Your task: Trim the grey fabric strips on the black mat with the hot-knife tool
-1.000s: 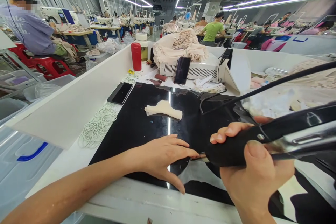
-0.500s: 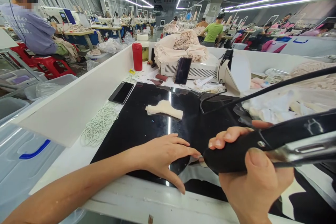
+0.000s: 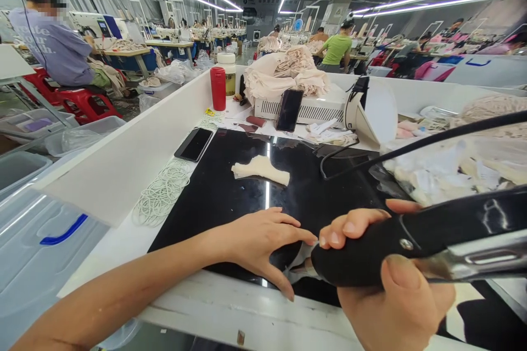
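Observation:
My right hand (image 3: 391, 290) is wrapped round a black corded hand tool (image 3: 415, 238) whose tip points left, low over the glossy black work surface (image 3: 214, 197). My left hand (image 3: 257, 244) lies flat with its fingers stretched out, fingertips right beside the tool's tip. A small pale piece under the tip is mostly hidden. A folded cream fabric piece (image 3: 260, 170) lies further back on the black surface, apart from both hands.
A heap of white elastic loops (image 3: 162, 192) and a dark phone (image 3: 193, 144) lie left. At the back stand a red bottle (image 3: 218, 88), a propped phone (image 3: 289, 110), a white box (image 3: 317, 107) under cream fabric. Bagged pieces (image 3: 448, 167) sit right. People work beyond.
My right hand and the tool have shifted slightly left and down toward my left fingertips. The view has drifted a little. My left hand stays flat in place.

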{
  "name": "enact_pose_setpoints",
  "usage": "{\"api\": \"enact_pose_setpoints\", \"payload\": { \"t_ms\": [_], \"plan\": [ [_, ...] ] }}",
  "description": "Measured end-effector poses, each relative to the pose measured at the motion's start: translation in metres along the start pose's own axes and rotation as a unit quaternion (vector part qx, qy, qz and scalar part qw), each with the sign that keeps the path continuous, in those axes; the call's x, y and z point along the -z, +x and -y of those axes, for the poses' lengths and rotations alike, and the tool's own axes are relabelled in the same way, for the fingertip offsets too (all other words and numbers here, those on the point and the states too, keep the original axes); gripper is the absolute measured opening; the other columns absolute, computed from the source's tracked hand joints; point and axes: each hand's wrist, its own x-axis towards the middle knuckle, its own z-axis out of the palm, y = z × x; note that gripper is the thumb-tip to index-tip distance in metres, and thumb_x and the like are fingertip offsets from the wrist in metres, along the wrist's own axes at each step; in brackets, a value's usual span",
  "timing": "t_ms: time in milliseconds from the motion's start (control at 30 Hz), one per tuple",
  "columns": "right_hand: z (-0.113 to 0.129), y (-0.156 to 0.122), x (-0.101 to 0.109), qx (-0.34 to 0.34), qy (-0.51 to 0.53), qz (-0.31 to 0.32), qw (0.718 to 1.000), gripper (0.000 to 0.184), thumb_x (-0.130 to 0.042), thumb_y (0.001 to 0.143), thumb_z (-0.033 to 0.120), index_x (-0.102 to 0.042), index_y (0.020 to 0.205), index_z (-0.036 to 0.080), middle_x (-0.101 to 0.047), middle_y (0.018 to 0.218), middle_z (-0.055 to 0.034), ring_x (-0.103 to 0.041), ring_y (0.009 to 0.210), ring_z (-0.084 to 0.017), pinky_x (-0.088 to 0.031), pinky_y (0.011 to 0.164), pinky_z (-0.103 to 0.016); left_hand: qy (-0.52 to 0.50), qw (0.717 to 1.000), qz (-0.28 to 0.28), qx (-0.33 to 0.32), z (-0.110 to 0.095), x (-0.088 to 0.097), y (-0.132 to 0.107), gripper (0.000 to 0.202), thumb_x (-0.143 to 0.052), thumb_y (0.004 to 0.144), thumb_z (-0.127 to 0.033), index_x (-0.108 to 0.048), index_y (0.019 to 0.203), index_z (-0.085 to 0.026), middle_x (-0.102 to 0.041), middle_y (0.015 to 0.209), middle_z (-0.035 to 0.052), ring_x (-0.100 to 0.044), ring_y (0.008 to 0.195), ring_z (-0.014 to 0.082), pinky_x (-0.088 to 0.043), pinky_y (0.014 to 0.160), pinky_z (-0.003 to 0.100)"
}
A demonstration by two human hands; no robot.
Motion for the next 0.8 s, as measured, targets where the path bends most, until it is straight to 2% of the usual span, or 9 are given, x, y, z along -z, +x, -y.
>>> {"api": "enact_pose_setpoints", "payload": {
  "t_ms": [200,300,533,800],
  "plan": [
    [-0.003,-0.004,0.001,0.003,-0.015,0.005,1.0,0.04,-0.084,0.079,0.037,-0.062,0.111,0.026,-0.066,0.074,0.0036,-0.06,0.059,-0.018,-0.058,0.055,-0.034,-0.002,1.0,0.0,-0.011,0.0,0.002,0.002,0.083,-0.089,0.076,-0.052,-0.051,0.144,-0.024,-0.063,0.141,0.0104,-0.046,0.143,0.0317,-0.024,0.124,0.049],
    [-0.001,0.0,0.0,0.0,-0.005,0.009,1.0,0.043,-0.086,0.077,0.039,-0.063,0.11,0.026,-0.066,0.073,0.0031,-0.059,0.058,-0.017,-0.057,0.053,-0.033,0.006,1.0,-0.006,-0.015,0.0,0.001,0.002,0.084,-0.089,0.076,-0.053,-0.051,0.145,-0.022,-0.063,0.141,0.0112,-0.047,0.143,0.0309,-0.024,0.124,0.048],
    [0.004,0.01,0.002,0.015,-0.014,-0.036,0.999,0.042,-0.085,0.07,0.034,-0.065,0.105,0.026,-0.065,0.071,0.0041,-0.058,0.056,-0.017,-0.055,0.05,-0.031,-0.008,1.0,0.01,-0.004,-0.001,0.002,0.002,0.088,-0.087,0.078,-0.052,-0.044,0.151,-0.026,-0.059,0.148,0.009,-0.044,0.145,0.0336,-0.021,0.125,0.055],
    [-0.005,0.005,0.003,0.023,-0.015,-0.013,1.0,0.041,-0.084,0.075,0.033,-0.064,0.109,0.026,-0.066,0.072,0.0038,-0.06,0.057,-0.017,-0.055,0.052,-0.032,0.013,1.0,-0.002,-0.022,0.001,0.001,0.002,0.089,-0.087,0.078,-0.052,-0.046,0.15,-0.022,-0.061,0.145,0.0112,-0.049,0.142,0.0321,-0.026,0.123,0.049]
  ]
}}
